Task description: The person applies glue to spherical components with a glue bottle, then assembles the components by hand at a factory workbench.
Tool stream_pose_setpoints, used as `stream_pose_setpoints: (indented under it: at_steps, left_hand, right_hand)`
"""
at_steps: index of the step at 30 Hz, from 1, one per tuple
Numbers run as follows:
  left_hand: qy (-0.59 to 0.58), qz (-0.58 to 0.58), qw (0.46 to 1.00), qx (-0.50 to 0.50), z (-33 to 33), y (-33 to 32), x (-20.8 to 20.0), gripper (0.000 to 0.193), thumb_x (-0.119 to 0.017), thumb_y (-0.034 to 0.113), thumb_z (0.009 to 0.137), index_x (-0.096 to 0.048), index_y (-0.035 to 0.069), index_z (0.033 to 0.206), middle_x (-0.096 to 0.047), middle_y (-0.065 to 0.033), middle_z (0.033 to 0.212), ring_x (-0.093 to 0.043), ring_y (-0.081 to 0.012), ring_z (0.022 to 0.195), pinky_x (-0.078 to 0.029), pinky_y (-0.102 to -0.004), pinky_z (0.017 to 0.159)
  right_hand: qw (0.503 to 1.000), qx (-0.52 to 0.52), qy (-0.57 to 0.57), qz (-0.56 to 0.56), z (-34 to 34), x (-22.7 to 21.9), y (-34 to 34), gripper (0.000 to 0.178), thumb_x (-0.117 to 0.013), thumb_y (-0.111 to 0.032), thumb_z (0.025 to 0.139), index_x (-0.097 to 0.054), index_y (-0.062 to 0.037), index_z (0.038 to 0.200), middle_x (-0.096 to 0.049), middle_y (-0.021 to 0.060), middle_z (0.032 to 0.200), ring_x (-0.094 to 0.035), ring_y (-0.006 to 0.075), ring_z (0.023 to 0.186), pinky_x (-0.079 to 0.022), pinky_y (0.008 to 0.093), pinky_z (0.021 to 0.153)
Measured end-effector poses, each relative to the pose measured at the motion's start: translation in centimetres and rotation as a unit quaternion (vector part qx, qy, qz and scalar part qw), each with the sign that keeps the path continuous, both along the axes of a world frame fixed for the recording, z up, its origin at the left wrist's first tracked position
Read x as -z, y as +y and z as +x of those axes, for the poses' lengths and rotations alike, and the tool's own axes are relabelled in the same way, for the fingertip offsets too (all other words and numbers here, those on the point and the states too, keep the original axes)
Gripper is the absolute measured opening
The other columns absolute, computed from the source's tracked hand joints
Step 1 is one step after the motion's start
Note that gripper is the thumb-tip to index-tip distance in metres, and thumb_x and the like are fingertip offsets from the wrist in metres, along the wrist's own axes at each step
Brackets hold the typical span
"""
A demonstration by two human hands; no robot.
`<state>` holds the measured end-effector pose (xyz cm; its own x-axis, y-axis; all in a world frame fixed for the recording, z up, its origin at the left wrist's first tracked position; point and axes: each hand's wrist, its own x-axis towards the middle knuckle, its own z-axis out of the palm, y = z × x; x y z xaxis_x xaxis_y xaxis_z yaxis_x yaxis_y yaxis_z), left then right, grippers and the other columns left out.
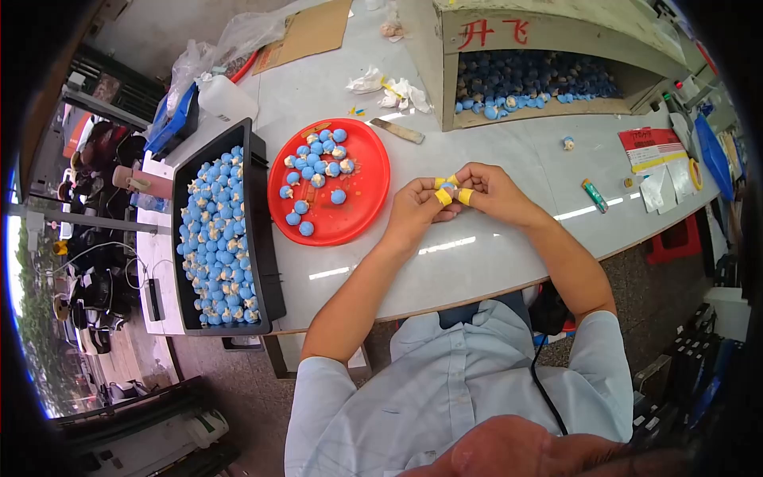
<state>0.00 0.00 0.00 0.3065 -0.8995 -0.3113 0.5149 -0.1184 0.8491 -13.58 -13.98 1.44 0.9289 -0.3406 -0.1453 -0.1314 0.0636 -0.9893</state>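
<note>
My left hand (419, 208) and my right hand (494, 193) meet above the white table, yellow tape wrapped round several fingertips. Pinched between them is a small blue and cream figure head (449, 186), mostly covered by the fingers. To the left of my hands lies a round red plate (362, 208) with several like pieces (318, 163) on it. Beyond the plate, at the table's left end, a black bin (266, 278) is filled with many more blue and cream pieces (218, 238).
A wooden box shelf (556, 28) at the back holds a heap of blue pieces. A flat scraper-like strip (397, 130), crumpled white tissue (405, 94) and a white jug (226, 97) lie or stand farther off. Rightward are one loose piece (567, 143), a green tube (594, 195) and a tape roll (695, 174).
</note>
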Motion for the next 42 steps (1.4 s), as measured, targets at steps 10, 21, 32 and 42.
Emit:
stream_pose_setpoints:
  at_steps: [10, 21, 32, 42]
  left_hand:
    - [-0.090, -0.009, 0.994, -0.068, 0.5, 1.1, -2.4, 0.030, -0.059, 0.012, 0.089, -0.049, 0.000, 0.115, -0.065, -0.0110, 0.101, -0.064, -0.0154, 0.080, -0.050, -0.0243, 0.067]
    - [-0.752, 0.163, 0.628, -0.120, 5.6, 4.9, -4.7, 0.045, -0.064, 0.012, 0.075, -0.055, 0.000, 0.117, -0.064, -0.0156, 0.097, -0.058, -0.0294, 0.094, -0.046, -0.0381, 0.075]
    - [-0.789, 0.093, 0.580, -0.178, 5.4, 5.2, -4.8, 0.046, -0.067, 0.013, 0.074, -0.055, 0.001, 0.117, -0.063, -0.0148, 0.102, -0.054, -0.0310, 0.097, -0.042, -0.0421, 0.084]
    - [-0.381, -0.129, 0.915, -0.033, -1.9, -1.6, -0.4, 0.048, -0.071, 0.011, 0.083, -0.049, -0.003, 0.123, -0.062, -0.0115, 0.115, -0.060, -0.0173, 0.103, -0.047, -0.0297, 0.088]
  right_hand:
    - [0.981, 0.176, -0.045, -0.069, 0.4, 1.2, -1.4, 0.019, -0.063, -0.006, 0.086, -0.059, 0.0019, 0.103, -0.057, -0.0011, 0.082, -0.050, 0.0031, 0.070, -0.043, 0.0187, 0.063]
    - [0.798, 0.295, 0.018, -0.526, 0.8, -2.1, -5.1, 0.029, -0.061, 0.000, 0.077, -0.059, -0.0038, 0.106, -0.057, 0.0089, 0.099, -0.059, 0.0240, 0.087, -0.050, 0.0343, 0.072]
    - [0.730, 0.227, -0.020, -0.644, 0.8, -0.6, -7.7, 0.029, -0.062, -0.001, 0.077, -0.060, -0.0064, 0.105, -0.060, 0.0056, 0.098, -0.056, 0.0202, 0.095, -0.048, 0.0301, 0.071]
    - [0.950, 0.142, -0.046, 0.273, -1.3, 0.0, 2.1, 0.034, -0.056, -0.019, 0.091, -0.047, -0.0073, 0.122, -0.065, 0.0065, 0.102, -0.059, 0.0098, 0.079, -0.044, 0.0217, 0.059]
